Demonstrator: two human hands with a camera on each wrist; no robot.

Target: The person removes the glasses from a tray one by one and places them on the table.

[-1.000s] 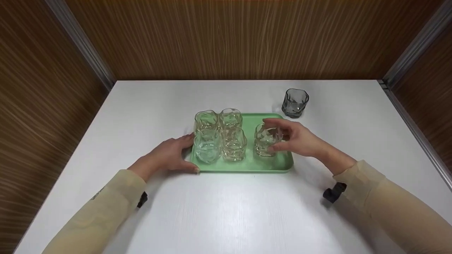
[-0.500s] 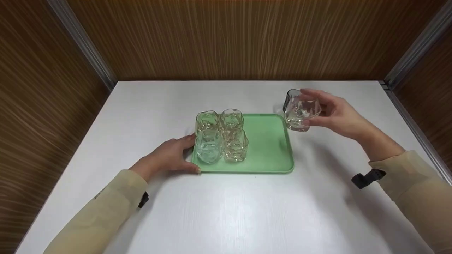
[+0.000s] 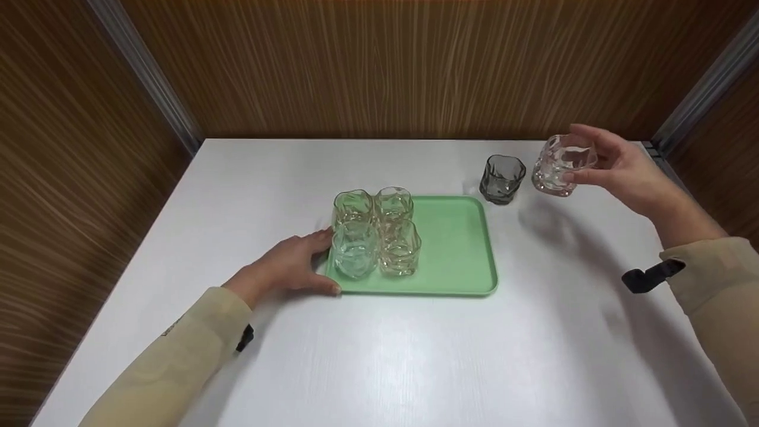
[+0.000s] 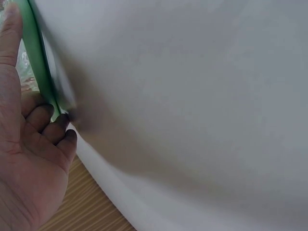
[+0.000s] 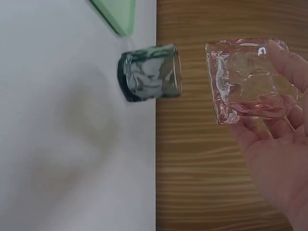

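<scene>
A person in pale sleeves works at a white desk [image 3: 379, 356] set against wood-grain walls. Nearest, the left hand [image 3: 290, 267] rests on the desk at the left edge of a green tray [image 3: 456, 249]; its grip is loose, with the thumb lying along the tray's near-left corner and the fingers against the left rim. The left wrist view shows the fingertips [image 4: 53, 120] touching that green edge, curled round nothing.

On the left part of the tray stand four clear glasses [image 3: 376, 240], upright, packed two by two and touching one another; the tray's right part is bare.

Farther back, just beyond the tray's far-right corner, a dark grey glass [image 3: 502, 178] stands upright on the desk. To its right, the right hand [image 3: 622, 169] holds a clear glass [image 3: 560, 164] in the air above the desk, near the grey one but apart from it. The grip is closed round the glass, fingers and thumb wrapping its faceted sides; the right wrist view shows the fingers [image 5: 288, 62] round its wall.
</scene>
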